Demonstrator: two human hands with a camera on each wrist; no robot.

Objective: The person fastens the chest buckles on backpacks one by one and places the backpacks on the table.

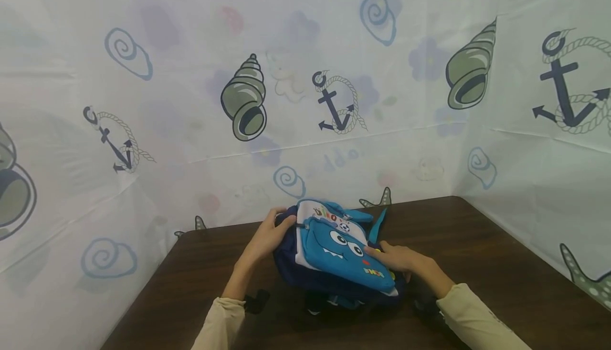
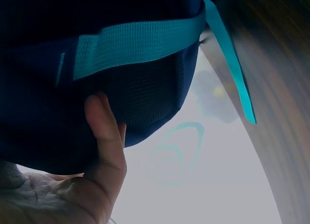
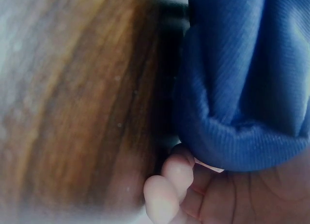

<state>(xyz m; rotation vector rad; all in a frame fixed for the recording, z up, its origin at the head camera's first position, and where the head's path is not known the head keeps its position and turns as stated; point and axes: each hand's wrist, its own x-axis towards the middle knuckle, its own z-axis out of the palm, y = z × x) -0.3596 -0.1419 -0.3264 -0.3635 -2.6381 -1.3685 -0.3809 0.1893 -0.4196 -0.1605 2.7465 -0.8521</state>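
Note:
A small blue backpack (image 1: 334,249) with a cartoon monster face lies on a dark wooden table (image 1: 477,254). My left hand (image 1: 279,227) grips its upper left edge, fingers curled over the rim. In the left wrist view my thumb (image 2: 104,132) presses on the navy mesh side (image 2: 145,93) below a teal strap (image 2: 140,42). My right hand (image 1: 387,257) holds the lower right side of the front pocket. In the right wrist view, bunched blue fabric (image 3: 242,88) sits in my palm with my fingertips (image 3: 169,185) curled beneath it.
A sheet printed with shells and anchors (image 1: 334,101) hangs close behind and to the right of the table. Black straps (image 1: 258,301) trail from under the backpack toward me. Bare wood (image 3: 72,112) surrounds the bag.

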